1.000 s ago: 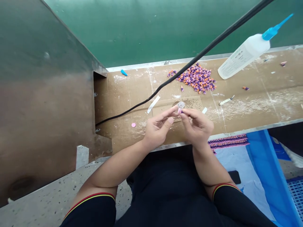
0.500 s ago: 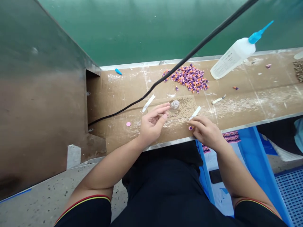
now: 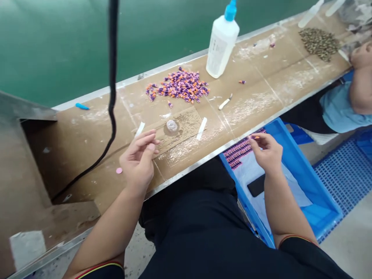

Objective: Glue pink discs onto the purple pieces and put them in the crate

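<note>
My left hand hovers above the cardboard bench top with its fingers loosely stretched and apart, and I see nothing in it. Just beyond its fingertips, a clear glue-like blob sits on a brown cardboard piece. Over the blue crate, my right hand pinches a small figurine with an orange part, between thumb and fingertips. Beneath that hand, rows of small pink and purple figurines lie on white lining inside the crate.
A heap of figurines lies behind the cardboard piece. A squeeze bottle stands upright nearby. A black cable hangs across the left. A dark phone-like slab rests in the crate. Another person's hand is at far right.
The view has swung to the right. My right hand has moved off the bench to over the blue crate, carrying the small figurine. My left hand stays near the cardboard piece.
</note>
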`<action>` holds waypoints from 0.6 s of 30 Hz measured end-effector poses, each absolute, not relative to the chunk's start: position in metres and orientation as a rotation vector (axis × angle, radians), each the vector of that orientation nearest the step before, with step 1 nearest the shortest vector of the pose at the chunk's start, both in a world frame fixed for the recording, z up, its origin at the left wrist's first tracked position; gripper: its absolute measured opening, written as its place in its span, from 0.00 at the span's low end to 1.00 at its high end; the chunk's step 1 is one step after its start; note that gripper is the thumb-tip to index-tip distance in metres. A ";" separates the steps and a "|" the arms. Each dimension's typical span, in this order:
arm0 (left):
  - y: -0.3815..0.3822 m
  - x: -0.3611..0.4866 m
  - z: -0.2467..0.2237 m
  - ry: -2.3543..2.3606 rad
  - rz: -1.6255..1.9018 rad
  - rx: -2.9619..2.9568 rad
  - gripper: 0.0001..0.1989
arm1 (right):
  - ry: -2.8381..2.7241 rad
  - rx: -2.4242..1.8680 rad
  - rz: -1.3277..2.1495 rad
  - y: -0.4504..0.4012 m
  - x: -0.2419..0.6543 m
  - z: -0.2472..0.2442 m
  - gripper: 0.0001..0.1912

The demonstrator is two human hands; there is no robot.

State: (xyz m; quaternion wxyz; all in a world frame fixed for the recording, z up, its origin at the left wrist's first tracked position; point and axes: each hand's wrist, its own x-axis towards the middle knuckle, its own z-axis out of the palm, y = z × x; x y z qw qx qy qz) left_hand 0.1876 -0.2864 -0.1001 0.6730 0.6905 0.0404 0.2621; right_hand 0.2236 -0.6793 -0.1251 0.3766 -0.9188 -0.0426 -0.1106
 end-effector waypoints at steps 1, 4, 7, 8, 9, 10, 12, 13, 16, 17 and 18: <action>-0.286 0.189 -0.100 0.074 0.611 1.537 0.09 | 0.097 -2.437 -0.213 -0.699 0.218 -0.134 0.10; -0.288 0.194 -0.099 0.061 0.674 1.505 0.08 | 0.362 -2.595 0.142 -0.736 0.205 -0.164 0.05; -0.290 0.198 -0.100 0.062 0.703 1.510 0.08 | 0.321 -2.642 0.409 -0.744 0.196 -0.193 0.07; -0.290 0.198 -0.100 0.063 0.706 1.511 0.08 | 0.309 -2.659 0.487 -0.743 0.195 -0.200 0.07; -0.290 0.198 -0.100 0.069 0.709 1.515 0.08 | 0.300 -2.678 0.558 -0.743 0.194 -0.206 0.08; -0.291 0.199 -0.100 0.080 0.711 1.520 0.07 | 0.294 -2.698 0.621 -0.743 0.193 -0.211 0.07; -0.291 0.199 -0.100 0.103 0.722 1.530 0.07 | 0.286 -2.733 0.730 -0.744 0.194 -0.219 0.06; -0.292 0.200 -0.100 0.112 0.723 1.536 0.07 | 0.282 -2.746 0.776 -0.746 0.194 -0.222 0.05; -0.293 0.202 -0.099 0.124 0.724 1.549 0.07 | 0.262 -2.767 0.877 -0.749 0.196 -0.228 0.05; -0.293 0.202 -0.100 0.128 0.722 1.554 0.08 | 0.253 -2.769 0.896 -0.750 0.196 -0.230 0.06; -0.293 0.203 -0.100 0.131 0.720 1.558 0.08 | 0.246 -2.769 0.908 -0.750 0.196 -0.231 0.07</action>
